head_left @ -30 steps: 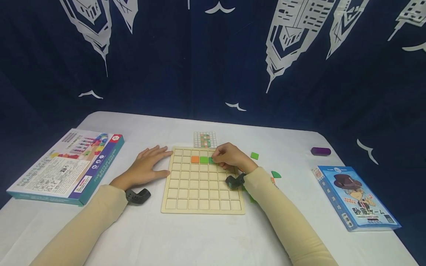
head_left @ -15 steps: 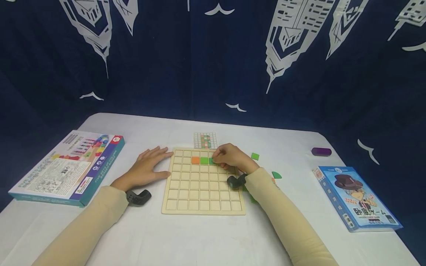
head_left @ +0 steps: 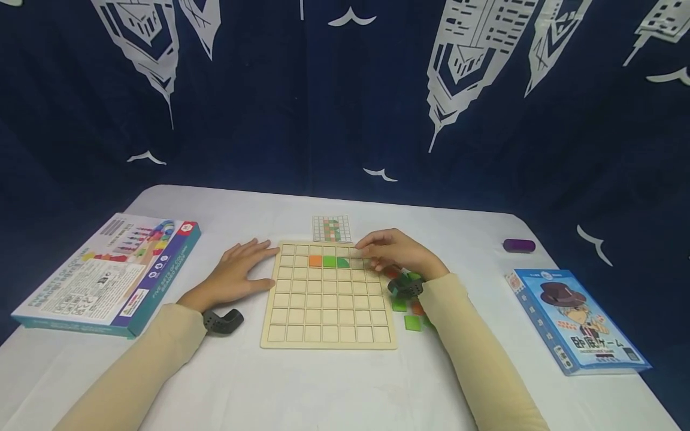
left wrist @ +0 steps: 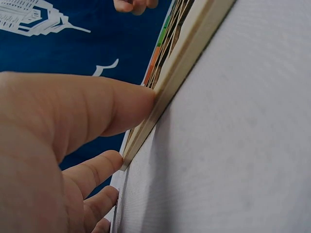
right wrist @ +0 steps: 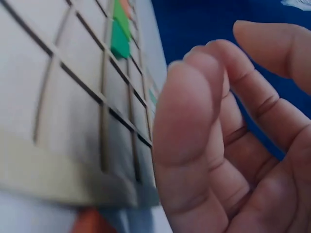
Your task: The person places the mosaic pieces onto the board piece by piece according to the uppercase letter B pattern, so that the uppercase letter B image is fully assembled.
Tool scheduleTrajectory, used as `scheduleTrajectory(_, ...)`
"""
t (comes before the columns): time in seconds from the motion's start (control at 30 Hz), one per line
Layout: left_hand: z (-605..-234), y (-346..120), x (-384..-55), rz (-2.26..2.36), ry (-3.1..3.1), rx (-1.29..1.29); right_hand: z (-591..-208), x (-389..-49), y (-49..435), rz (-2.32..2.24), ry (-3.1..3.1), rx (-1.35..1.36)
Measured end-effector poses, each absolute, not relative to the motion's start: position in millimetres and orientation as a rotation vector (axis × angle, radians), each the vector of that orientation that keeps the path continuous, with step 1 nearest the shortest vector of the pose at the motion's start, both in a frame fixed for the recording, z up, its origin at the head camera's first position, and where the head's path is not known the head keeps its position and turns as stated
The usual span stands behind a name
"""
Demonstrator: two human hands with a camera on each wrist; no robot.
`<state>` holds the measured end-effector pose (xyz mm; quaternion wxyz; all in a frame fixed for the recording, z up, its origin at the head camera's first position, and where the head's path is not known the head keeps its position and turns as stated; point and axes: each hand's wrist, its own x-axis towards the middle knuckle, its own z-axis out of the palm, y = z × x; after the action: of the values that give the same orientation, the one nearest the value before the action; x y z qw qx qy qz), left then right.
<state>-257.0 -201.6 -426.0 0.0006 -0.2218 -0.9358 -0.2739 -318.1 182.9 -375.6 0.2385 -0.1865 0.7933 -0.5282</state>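
A pale wooden grid board (head_left: 323,300) lies on the white table. In its second row sit an orange square tile (head_left: 315,261), a light green square tile (head_left: 329,261) and a darker green tile with a curved edge (head_left: 342,263), side by side. My left hand (head_left: 229,274) is spread at the board's left edge; in the left wrist view its thumb (left wrist: 129,104) touches the rim. Over the upper right of the board hovers my right hand (head_left: 401,251), fingers loosely bent. The right wrist view shows nothing between its thumb and fingers.
Loose green tiles (head_left: 412,323) and orange pieces (head_left: 417,308) lie right of the board, partly behind the right wrist. A small printed pattern card (head_left: 331,228) lies beyond it. A game box (head_left: 102,275) is left; a blue box (head_left: 579,323) and purple object (head_left: 519,245) are right.
My right hand has let go of the darker green tile, which stays in its cell, and has moved right with the fingers loosened. The left hand keeps its place.
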Motion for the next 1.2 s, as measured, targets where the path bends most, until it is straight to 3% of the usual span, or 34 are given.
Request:
scheduleTrajectory(0.7,-425,-201,-257,-0.863,-2.954,-0.68,-384,-324,272,-1.847,2.193,-0.189)
scheduleTrajectory(1.2,-425,-201,-256,-0.863,-2.96,-0.674,-398,-326,287,-1.786,2.241,-0.114)
